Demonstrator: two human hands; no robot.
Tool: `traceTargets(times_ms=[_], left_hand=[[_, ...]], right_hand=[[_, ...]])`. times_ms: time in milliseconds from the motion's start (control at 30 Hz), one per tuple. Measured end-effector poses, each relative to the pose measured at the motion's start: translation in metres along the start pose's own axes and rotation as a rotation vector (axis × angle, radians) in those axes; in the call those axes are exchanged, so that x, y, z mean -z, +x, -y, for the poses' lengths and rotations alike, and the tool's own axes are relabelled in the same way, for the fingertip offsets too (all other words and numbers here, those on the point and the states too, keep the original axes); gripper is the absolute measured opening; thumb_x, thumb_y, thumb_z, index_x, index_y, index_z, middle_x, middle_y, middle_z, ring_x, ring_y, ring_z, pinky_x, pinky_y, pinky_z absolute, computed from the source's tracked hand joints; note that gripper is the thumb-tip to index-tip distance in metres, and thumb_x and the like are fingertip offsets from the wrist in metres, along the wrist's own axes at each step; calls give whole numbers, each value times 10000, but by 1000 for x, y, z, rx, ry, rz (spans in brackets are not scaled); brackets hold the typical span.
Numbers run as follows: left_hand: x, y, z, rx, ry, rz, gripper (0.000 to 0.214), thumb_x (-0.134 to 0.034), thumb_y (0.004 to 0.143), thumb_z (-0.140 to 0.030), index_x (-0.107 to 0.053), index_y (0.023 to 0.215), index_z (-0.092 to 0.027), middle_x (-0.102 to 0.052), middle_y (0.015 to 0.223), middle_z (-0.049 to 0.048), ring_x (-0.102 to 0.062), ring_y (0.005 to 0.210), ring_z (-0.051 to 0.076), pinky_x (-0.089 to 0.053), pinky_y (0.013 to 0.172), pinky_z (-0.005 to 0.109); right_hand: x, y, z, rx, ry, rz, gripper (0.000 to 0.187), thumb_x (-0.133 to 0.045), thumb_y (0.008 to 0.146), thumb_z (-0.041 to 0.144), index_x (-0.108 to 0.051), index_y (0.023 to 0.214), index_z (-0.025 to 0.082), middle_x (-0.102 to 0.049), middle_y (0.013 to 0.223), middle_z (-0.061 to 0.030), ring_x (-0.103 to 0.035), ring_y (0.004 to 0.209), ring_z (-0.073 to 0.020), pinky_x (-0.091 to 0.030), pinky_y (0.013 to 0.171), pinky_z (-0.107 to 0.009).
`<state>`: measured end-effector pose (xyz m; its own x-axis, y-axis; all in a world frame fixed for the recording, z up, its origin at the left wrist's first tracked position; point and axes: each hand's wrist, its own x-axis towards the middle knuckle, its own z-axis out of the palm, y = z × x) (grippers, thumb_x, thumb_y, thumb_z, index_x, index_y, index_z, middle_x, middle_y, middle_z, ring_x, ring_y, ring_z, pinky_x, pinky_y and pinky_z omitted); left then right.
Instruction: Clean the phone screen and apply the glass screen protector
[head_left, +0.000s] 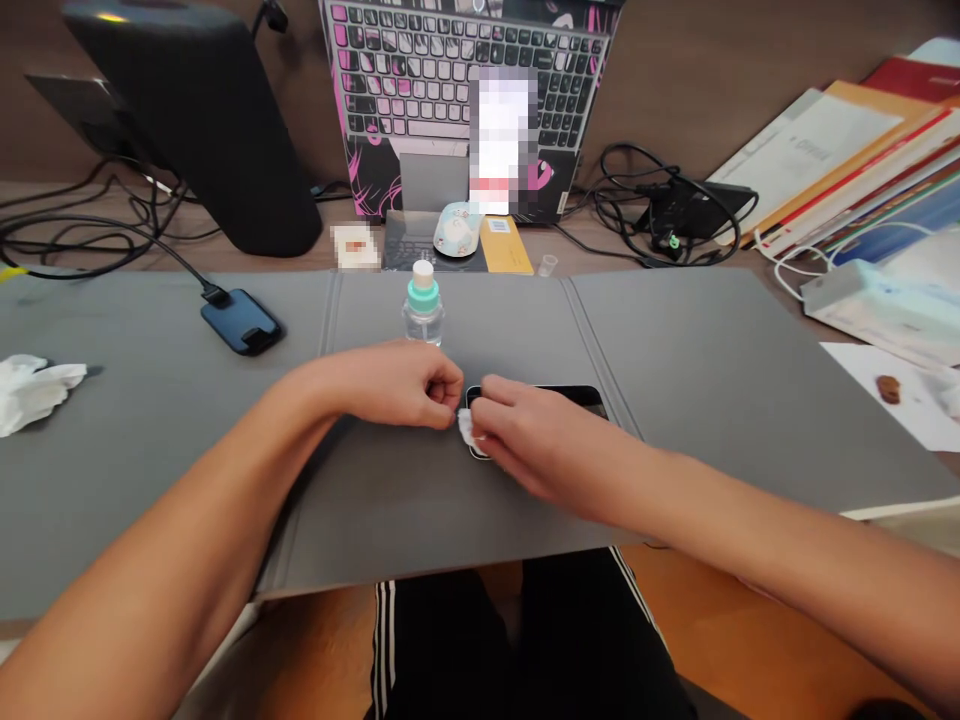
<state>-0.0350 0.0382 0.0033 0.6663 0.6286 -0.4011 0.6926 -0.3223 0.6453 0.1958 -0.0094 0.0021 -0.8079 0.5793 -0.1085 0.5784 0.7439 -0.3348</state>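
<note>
A phone [568,397] with a dark screen and pale edge lies flat and crosswise on the grey desk mat [465,520]. Over its left end, my right hand [525,430] pinches a white tissue [468,428] against the phone. My left hand [409,385] is curled just left of the phone, fingers bent into a loose fist close to the tissue. Whether it grips anything inside the curl is hidden. Behind the left hand stands a clear bottle [424,312] with a mint collar and white cap, its lower part covered by that hand.
Crumpled tissue [34,392] and a blue device on a cable [241,322] lie to the left. At the back are a laptop [435,90], a mouse [457,230] and a dark upright box [202,120]. Cables [637,170], books [862,150] and a tissue pack [885,300] line the right.
</note>
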Motion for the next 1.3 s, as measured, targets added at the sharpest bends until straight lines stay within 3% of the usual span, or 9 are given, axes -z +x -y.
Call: traceTargets(times_ms=[100,300,400,567,733,900,1100,1200,1300], left_hand=[[0,-1,-1,0,-2,0,119,-602,758,-334,-582,720,-224,-528,632,-52,-459,601,132,-348,570,286],[-1,-1,0,0,-1,-8,131,-607,761,-325,-557,704,-219,-523,646,-49,-438,603,127,-354,581,285],[-2,0,0,6,11,-31,127,-607,756,-313,-553,692,-218,-533,652,-43,-440,612,132,-349,588,290],[-3,1,-1,7,24,-56,138,-605,755,-322,-553,682,-218,-528,641,-40,-446,616,138,-340,599,297],[-4,1,-2,-17,18,-38,191,-618,779,-391,-582,720,-213,-524,670,-32,-443,628,142,-327,588,288],[-4,2,1,-9,-13,-41,148,-585,758,-335,-541,680,-217,-503,627,-36,-426,589,134,-331,582,281],[-4,1,-2,32,-30,-42,230,-632,819,-414,-607,704,-216,-525,622,-39,-431,583,124,-342,586,278],[-4,1,-5,46,-25,-41,332,-647,856,-503,-623,699,-212,-533,613,-36,-433,572,121,-338,579,280],[-4,2,-5,49,-12,-44,330,-674,850,-502,-625,701,-211,-524,599,-43,-437,562,119,-331,576,278]], right_hand=[[-2,2,1,36,-12,7,176,-492,1044,116,-550,899,197,-507,901,-22,-415,697,-147,-350,657,-303],[15,-59,-23,-56,-32,-47,253,-413,1113,192,-502,877,214,-491,887,-16,-444,655,-133,-360,614,-288],[18,-75,-31,-71,-54,-57,267,-399,1123,216,-497,874,223,-506,875,-22,-475,669,-144,-379,622,-290],[10,-36,-14,-19,-65,-11,189,-477,1010,83,-549,892,211,-545,893,-31,-451,663,-145,-351,607,-294],[-2,12,8,63,-83,26,277,-565,814,-37,-606,966,190,-572,934,-45,-472,760,-177,-353,655,-312],[-2,-20,-6,9,-93,-15,250,-501,869,-38,-555,911,202,-524,916,-30,-403,678,-153,-326,613,-308],[17,-80,-42,-146,-30,-78,267,-404,1120,255,-490,868,235,-510,872,-14,-481,600,-129,-373,572,-297],[18,-81,-47,-164,-22,-99,291,-408,1123,298,-484,848,239,-498,849,-7,-466,584,-128,-366,569,-298],[10,-58,-34,-120,-83,-89,194,-471,1029,141,-494,859,232,-498,865,-10,-407,592,-130,-306,563,-297]])
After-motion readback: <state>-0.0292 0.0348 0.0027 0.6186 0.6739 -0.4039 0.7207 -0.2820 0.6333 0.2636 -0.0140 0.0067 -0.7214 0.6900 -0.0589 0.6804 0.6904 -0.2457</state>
